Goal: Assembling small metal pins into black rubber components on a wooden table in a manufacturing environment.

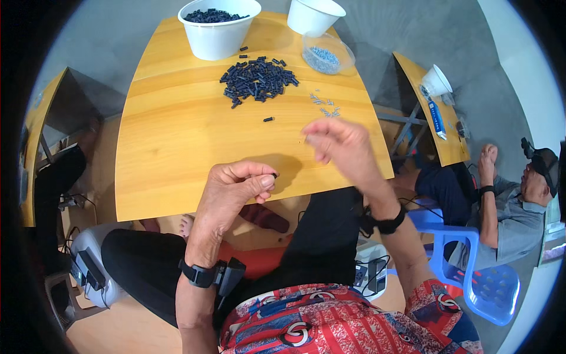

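Note:
Between the thumb and forefinger of my left hand (242,184), at the table's near edge, is a small black plastic piece (275,175), mostly covered by the fingertips. My right hand (339,144) is over the table just to the right, its thumb and fingers drawn together; whatever they may hold is too small and blurred to make out. Ahead of it lie several loose small metal screws (326,106). One black piece (269,119) lies alone in front of a heap of short black tubular pieces (258,80) at the table's middle.
At the back of the wooden table (159,153) stand a white bucket (217,40) full of black pieces, another white bucket (314,17) and a clear tub (330,56) of screws. To the right, a person (501,218) sits by another table (439,115) and a blue plastic chair (471,248).

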Demonstrator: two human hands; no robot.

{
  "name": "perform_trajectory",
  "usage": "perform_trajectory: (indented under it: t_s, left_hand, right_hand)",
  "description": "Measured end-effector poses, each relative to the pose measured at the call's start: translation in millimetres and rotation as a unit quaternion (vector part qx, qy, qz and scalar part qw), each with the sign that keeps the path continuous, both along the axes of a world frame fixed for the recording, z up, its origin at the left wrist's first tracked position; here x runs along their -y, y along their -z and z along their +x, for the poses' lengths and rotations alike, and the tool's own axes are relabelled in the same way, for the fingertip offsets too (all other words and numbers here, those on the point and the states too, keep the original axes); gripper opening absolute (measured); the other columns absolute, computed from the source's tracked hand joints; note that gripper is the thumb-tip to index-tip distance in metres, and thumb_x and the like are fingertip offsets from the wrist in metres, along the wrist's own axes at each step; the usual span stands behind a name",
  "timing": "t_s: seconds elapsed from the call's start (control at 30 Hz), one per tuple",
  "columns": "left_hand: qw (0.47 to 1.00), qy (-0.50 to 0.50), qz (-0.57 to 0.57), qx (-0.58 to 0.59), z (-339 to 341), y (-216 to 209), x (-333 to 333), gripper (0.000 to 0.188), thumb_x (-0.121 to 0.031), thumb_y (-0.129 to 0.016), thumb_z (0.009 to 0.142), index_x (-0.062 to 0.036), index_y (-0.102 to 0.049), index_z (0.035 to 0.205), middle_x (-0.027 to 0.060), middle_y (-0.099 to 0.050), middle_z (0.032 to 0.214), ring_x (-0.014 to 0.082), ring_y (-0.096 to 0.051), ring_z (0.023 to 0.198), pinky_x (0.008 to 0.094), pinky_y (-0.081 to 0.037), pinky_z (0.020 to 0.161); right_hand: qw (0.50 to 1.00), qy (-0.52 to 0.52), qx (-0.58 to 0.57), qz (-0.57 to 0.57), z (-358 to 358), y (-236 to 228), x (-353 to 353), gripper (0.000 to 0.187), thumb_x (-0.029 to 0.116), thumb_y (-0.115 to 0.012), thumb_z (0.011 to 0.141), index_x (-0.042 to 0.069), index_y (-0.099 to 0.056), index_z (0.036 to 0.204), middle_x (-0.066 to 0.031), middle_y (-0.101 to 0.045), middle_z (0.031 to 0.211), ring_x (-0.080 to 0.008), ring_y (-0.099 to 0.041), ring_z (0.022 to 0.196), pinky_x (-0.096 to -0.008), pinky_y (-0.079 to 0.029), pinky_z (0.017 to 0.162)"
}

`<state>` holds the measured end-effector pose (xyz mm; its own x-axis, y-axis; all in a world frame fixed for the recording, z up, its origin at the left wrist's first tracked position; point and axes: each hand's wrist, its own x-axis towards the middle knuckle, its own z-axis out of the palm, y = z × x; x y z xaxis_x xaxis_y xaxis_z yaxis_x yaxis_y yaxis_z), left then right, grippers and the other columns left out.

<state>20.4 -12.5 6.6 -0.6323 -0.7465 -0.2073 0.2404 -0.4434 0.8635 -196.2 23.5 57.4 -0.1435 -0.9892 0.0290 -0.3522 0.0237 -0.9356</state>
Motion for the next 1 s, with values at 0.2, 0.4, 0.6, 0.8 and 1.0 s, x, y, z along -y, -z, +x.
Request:
perform_trajectory:
  t_s: [0.2, 0.4, 0.6, 0.8, 1.0]
  left_hand:
    - [1.000, -0.004, -0.017, 0.017, -4.0, 3.0, -2.1, 0.012, -0.006, -0.067, 0.082, 0.0011, -0.068, 0.092, 0.0039, -0.065, 0.073, 0.0076, -0.058, 0.063, 0.0198, -0.050, 0.060]
    - [0.999, -0.011, -0.025, 0.019, -3.9, 5.1, -4.2, 0.012, -0.007, -0.067, 0.082, 0.0005, -0.068, 0.092, 0.0029, -0.065, 0.072, 0.0064, -0.057, 0.063, 0.0190, -0.049, 0.059]
    - [0.999, -0.007, -0.029, 0.032, -4.3, 6.7, -5.4, 0.013, -0.008, -0.068, 0.082, -0.0008, -0.069, 0.092, 0.0017, -0.064, 0.071, 0.0051, -0.056, 0.062, 0.0184, -0.048, 0.058]
    - [0.999, -0.005, -0.021, 0.032, -3.2, 3.8, -5.6, 0.012, -0.009, -0.068, 0.082, -0.0014, -0.069, 0.091, 0.0006, -0.062, 0.069, 0.0045, -0.054, 0.060, 0.0188, -0.048, 0.054]
    - [1.000, -0.005, -0.015, 0.021, -4.2, 5.6, -5.6, 0.011, -0.009, -0.067, 0.083, -0.0022, -0.069, 0.090, -0.0006, -0.060, 0.066, 0.0040, -0.054, 0.059, 0.0191, -0.048, 0.050]
  right_hand:
    - [0.972, 0.004, -0.234, -0.007, -74.9, -3.1, 53.4, 0.015, 0.013, -0.061, 0.081, 0.000, -0.066, 0.087, -0.0083, -0.064, 0.073, -0.0161, -0.060, 0.059, -0.0282, -0.048, 0.055]
    - [0.887, -0.041, -0.443, -0.126, -85.4, 23.5, 85.2, 0.010, 0.010, -0.059, 0.079, 0.002, -0.064, 0.083, -0.0112, -0.062, 0.076, -0.0235, -0.060, 0.069, -0.0326, -0.047, 0.062]
    - [0.861, -0.053, -0.499, -0.087, -79.1, 36.8, 93.6, 0.009, 0.009, -0.059, 0.076, 0.003, -0.063, 0.081, -0.0139, -0.060, 0.078, -0.0275, -0.060, 0.073, -0.0366, -0.047, 0.065]
    - [0.909, -0.082, -0.400, -0.089, -75.7, 32.4, 89.2, 0.008, 0.009, -0.059, 0.079, 0.003, -0.063, 0.083, -0.0122, -0.060, 0.077, -0.0245, -0.059, 0.071, -0.0322, -0.047, 0.065]
    - [0.913, 0.005, -0.394, -0.107, -90.2, 28.3, 88.1, 0.009, 0.010, -0.060, 0.078, 0.006, -0.065, 0.084, -0.0134, -0.061, 0.080, -0.0319, -0.059, 0.076, -0.0399, -0.047, 0.069]
